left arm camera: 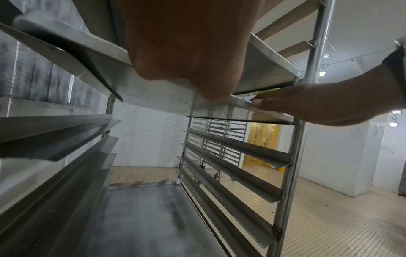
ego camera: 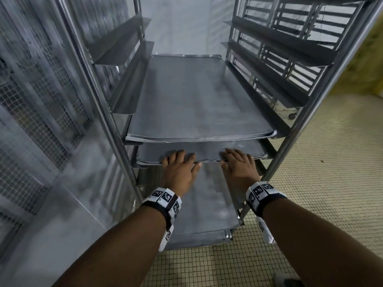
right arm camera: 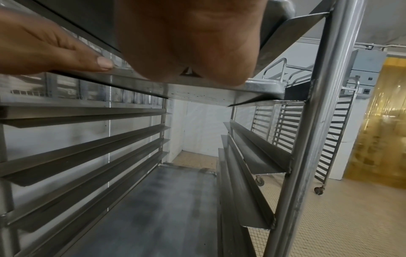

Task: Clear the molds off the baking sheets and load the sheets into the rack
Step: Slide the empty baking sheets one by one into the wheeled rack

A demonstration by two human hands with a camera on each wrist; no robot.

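Note:
A steel rack [ego camera: 306, 112] holds three grey baking sheets, all bare of molds. The top sheet [ego camera: 196, 96] sits fully in its runners. Just below it, the second sheet [ego camera: 240, 149] sticks out a little at the front. My left hand [ego camera: 179, 169] and right hand [ego camera: 238, 165] lie side by side on its front rim, fingers straight over the top and palms against the edge. From the left wrist, my left palm [left arm camera: 186, 52] presses the rim [left arm camera: 219, 106], the right hand [left arm camera: 318, 104] beside it. A third sheet [ego camera: 207, 214] lies lower, jutting out furthest.
Empty angle runners [right arm camera: 259, 147] line both sides of the rack between the sheets. More wheeled racks [right arm camera: 329, 139] stand behind to the right, by a yellow strip curtain [right arm camera: 382, 121]. A mesh-panelled wall [ego camera: 31, 110] runs close on the left. The floor [ego camera: 321, 183] is small tile.

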